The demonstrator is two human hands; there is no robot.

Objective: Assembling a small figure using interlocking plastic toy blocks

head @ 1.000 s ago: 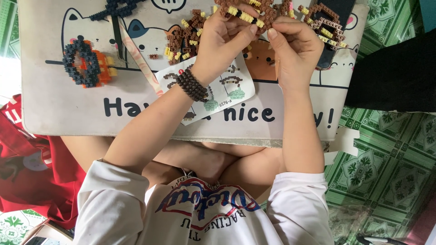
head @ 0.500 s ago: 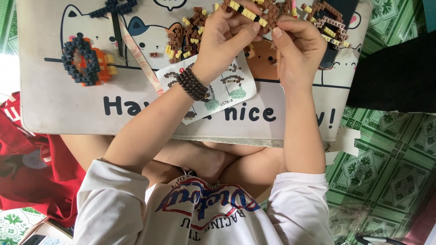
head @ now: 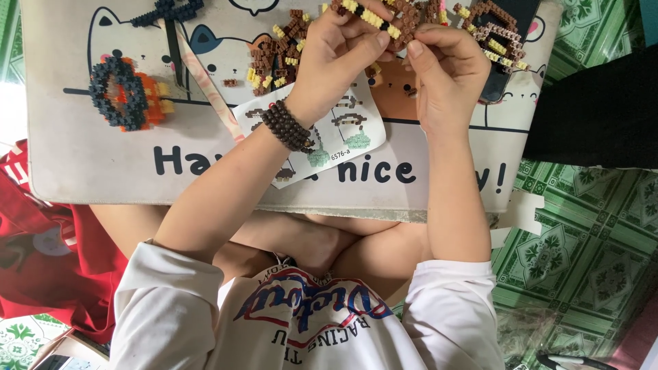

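Observation:
My left hand point(head: 343, 51), with a dark bead bracelet point(head: 288, 127) on its wrist, and my right hand point(head: 445, 75) meet at the top of the view. Together they pinch a small brown, yellow and black micro-brick assembly point(head: 384, 17) above the white lap table point(head: 103, 171). A loose pile of brown and yellow bricks point(head: 274, 58) lies just left of my left hand. A printed instruction sheet point(head: 343, 137) lies under my left wrist. Another brown, pink and yellow built piece point(head: 497, 31) rests right of my right hand, on a dark flat device point(head: 504, 79).
A dark blue and orange ring-shaped brick model point(head: 127, 92) sits at the table's left, with a dark blue piece point(head: 168, 10) and a pink strip point(head: 205, 89) nearby. Red cloth point(head: 41, 260) lies left, green patterned floor point(head: 582, 240) right, a black object point(head: 603, 109) beside the table.
Both hands have kept hold of the brick assembly and shifted only slightly, with the fingers pressing at it. Nothing else on the table has moved.

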